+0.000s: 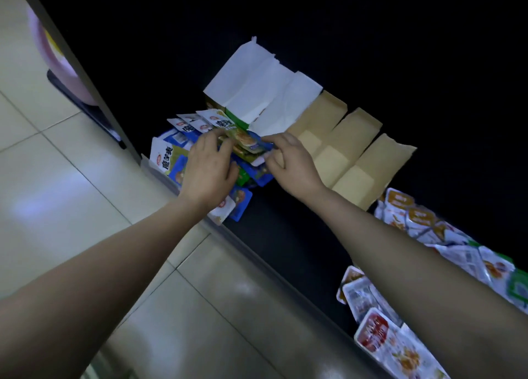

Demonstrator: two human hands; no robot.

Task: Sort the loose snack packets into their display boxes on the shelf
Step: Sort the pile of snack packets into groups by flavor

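Note:
A heap of blue, green and white snack packets (171, 161) lies at the left end of the dark shelf (285, 235). Between both hands is a fanned bunch of green packets (243, 141). My left hand (210, 170) grips the bunch from the left, fingers curled over it. My right hand (288, 161) pinches its right edge. Just behind stands a green display box with white flaps open (257, 93). Several brown cardboard boxes (351, 155) with raised flaps stand to its right.
More loose packets, orange, white and red (400, 335), lie along the shelf's right part under my right forearm. A pale tiled floor (57, 164) lies left of the shelf edge. A shelf upright (80, 73) rises at the left, with a pink object behind it.

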